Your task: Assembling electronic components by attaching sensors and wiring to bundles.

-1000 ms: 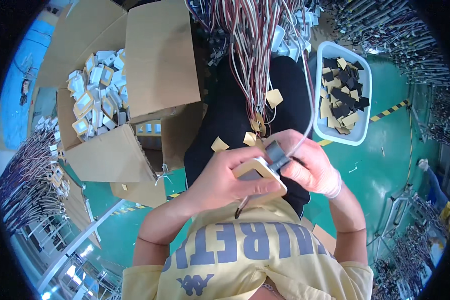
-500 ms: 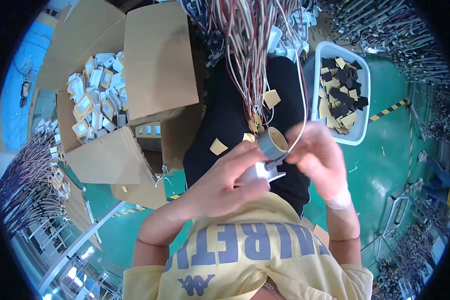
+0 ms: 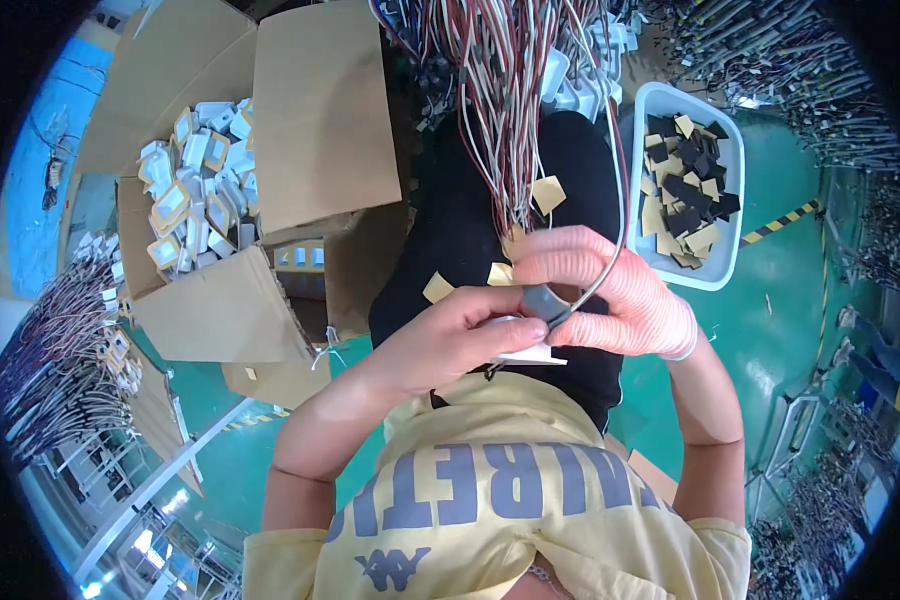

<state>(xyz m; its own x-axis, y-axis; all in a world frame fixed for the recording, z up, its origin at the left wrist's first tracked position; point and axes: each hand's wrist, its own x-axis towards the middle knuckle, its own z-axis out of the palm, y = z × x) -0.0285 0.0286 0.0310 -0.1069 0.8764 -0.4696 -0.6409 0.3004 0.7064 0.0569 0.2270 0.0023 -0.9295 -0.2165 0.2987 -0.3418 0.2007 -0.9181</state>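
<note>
My left hand is closed on a white plastic housing above my lap, with its thumb along the top. What looks like a roll of grey tape sits against the housing, between my two hands. My right hand, in a thin ribbed glove, curls around the roll's right side, fingers beyond it and thumb near its lower edge. A pale cable loops down past this hand to the housing. The cable's joint is mostly hidden by my fingers.
On my dark trousers lie loose beige pads and a hanging bundle of red and white wires. At left stands an open cardboard box of white housings. A white tub of black and beige pieces is at right; more cable bundles lie beyond.
My right hand has swung in over the tape roll, its fingers now reaching past it. The roll and housing have tipped and sunk slightly, and my left thumb has moved up.
</note>
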